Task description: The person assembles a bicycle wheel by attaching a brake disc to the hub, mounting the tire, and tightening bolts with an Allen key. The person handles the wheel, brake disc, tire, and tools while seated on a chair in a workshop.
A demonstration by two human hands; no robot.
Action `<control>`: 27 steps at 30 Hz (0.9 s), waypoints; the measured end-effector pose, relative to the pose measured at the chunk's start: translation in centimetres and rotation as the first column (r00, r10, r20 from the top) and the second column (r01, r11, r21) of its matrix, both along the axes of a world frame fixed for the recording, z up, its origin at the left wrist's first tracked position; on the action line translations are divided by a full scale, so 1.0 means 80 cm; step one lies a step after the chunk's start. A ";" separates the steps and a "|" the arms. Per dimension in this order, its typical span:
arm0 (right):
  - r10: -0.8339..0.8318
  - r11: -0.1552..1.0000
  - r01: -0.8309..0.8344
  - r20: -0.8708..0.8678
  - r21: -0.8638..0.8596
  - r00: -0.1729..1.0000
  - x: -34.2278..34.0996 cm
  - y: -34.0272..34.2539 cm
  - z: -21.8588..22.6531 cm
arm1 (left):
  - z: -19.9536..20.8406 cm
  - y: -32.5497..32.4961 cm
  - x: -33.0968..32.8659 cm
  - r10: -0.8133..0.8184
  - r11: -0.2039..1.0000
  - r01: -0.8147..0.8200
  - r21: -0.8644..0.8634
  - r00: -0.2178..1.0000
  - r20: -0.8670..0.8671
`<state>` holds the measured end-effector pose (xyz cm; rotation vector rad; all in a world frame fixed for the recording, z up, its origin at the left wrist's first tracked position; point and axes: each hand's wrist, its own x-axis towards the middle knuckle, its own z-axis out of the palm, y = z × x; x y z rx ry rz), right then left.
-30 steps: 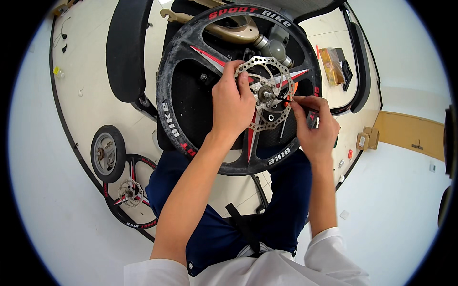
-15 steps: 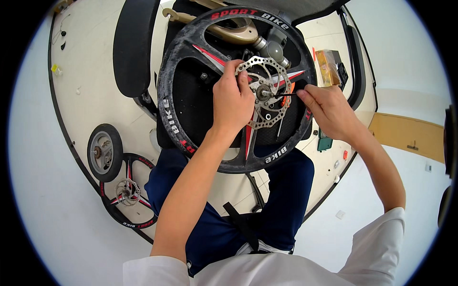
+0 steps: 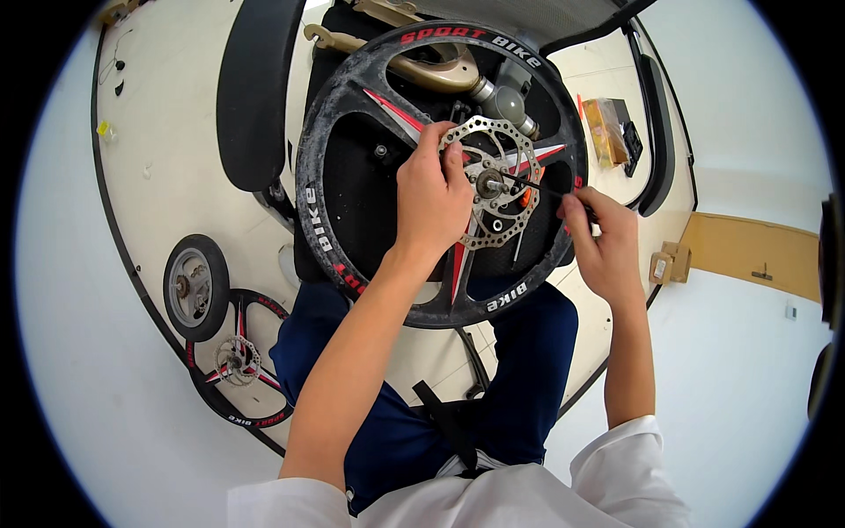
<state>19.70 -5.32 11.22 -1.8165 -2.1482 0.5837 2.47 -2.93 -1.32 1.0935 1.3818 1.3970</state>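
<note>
Far left, lying flat on the pale surface: small grey-hubbed black wheel (image 3: 195, 286), and just near of it a second black spoked wheel with red trim and its own small disc (image 3: 236, 361). Neither touched.

Centre: large black moulded bicycle wheel with red-striped spokes (image 3: 352, 114), resting on the lap, against the edge of the cream round table (image 3: 176, 158). Perforated silver brake disc (image 3: 493, 180) seated on the hub, at centre-right of the wheel.

Left hand (image 3: 431, 198) laid over the disc's left edge, fingers curled and closed on its rim, steadying wheel and disc together.

Right hand (image 3: 603, 242) at the wheel's right rim, fingers pinched shut around the handle of a thin dark tool (image 3: 546, 187); shaft reaching left toward the hub bolts. Tool type too small to tell; whether the tip is seated in a bolt, cannot tell.

Right, far: amber-coloured packet and dark items (image 3: 612, 132) on the table, well apart from both hands.

Judgement on the step in hand, apparently working a disc bolt: keep the tool square to the bolt head and fully seated before turning, hold the disc firm with the left to stop rotation, keep left fingers clear of the disc's holes and of the tool tip.
</note>
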 end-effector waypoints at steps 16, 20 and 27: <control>0.291 0.956 -0.288 0.233 -0.047 0.928 0.017 0.032 0.001 | -0.004 0.004 0.006 0.024 0.999 -0.025 0.040 0.999 0.022; 0.452 0.881 -0.471 0.373 -0.045 0.810 0.019 0.043 0.005 | -0.008 0.003 0.009 0.040 0.998 -0.041 0.051 0.999 0.011; 0.747 0.396 -0.910 0.618 -0.119 0.244 -0.007 0.101 0.045 | -0.002 0.004 -0.002 0.006 1.000 -0.006 -0.024 1.000 0.012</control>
